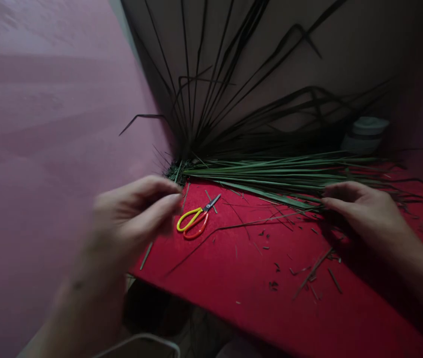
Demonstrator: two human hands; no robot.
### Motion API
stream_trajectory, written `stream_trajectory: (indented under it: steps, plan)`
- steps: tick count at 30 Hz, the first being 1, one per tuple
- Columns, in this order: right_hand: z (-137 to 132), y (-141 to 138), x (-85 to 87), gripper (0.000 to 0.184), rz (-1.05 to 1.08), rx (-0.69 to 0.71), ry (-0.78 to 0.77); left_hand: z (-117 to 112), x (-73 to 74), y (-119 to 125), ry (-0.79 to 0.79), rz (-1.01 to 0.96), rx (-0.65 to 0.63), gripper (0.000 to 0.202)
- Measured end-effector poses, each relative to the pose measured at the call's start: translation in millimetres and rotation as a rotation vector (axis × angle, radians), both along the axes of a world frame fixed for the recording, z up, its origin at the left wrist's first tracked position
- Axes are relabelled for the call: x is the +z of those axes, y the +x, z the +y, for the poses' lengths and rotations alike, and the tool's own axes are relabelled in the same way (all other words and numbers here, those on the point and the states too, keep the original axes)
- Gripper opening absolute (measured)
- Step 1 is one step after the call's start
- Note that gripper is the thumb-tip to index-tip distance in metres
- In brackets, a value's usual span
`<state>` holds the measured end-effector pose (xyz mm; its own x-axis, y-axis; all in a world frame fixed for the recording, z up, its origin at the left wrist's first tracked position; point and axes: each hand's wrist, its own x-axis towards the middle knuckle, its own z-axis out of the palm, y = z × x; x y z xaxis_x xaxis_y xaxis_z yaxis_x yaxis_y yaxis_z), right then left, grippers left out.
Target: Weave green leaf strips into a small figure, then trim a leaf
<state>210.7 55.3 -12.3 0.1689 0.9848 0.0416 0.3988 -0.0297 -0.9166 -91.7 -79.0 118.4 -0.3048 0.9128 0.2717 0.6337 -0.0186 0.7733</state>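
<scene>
My left hand (140, 214), smeared by motion, is raised at the table's left edge with thumb and forefinger pressed together. What it pinches, if anything, I cannot make out. My right hand (364, 211) is closed in a pinch at the right, beside the ends of a bundle of long green leaves (264, 174). From its fingertips a thin leaf strip (249, 223) runs left, bends and slants down toward the near edge. Scissors (198, 216) with one yellow and one red handle lie between the hands, blades pointing up and right.
Dark leaves (215, 79) fan up against the back wall from the bundle's left end. A pale lidded container (366, 134) stands behind the bundle. Leaf scraps (314, 273) litter the red tabletop (256, 313). A pink wall (47, 149) borders the left side.
</scene>
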Motion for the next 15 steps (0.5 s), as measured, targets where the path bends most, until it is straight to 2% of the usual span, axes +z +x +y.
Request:
stream_trajectory:
  steps: [1,3,4,6,7,9,12,15]
  plan:
    - [2,0,-2.9,0.027,-0.141,-0.037,0.099,14,-9.7,13,0.012,-0.067,-0.086,0.004]
    - [3,-1,-8.7,0.030,-0.403,-0.137,0.351,40,-30.2,34,-0.143,-0.267,-0.289,0.007]
    - [2,-2,-10.5,0.032,-0.485,-0.144,0.512,51,-39.7,42,-0.230,-0.369,-0.376,0.008]
    - [-8,-5,-9.9,0.032,-0.494,-0.160,0.770,69,-55.6,53,-0.306,-0.501,-0.506,0.010]
    - [-16,-8,-7.4,0.029,-0.443,-0.132,0.812,76,-61.8,58,-0.339,-0.556,-0.553,0.012]
    - [-32,-18,0.8,0.017,-0.243,0.006,0.769,85,-71.4,65,-0.407,-0.635,-0.614,0.014]
    - [-51,-36,13.2,0.017,0.177,0.311,0.361,91,-81.7,76,-0.499,-0.678,-0.674,0.015]
    - [-55,-46,16.9,0.020,0.493,0.418,0.101,91,-90.6,87,-0.540,-0.634,-0.751,0.015]
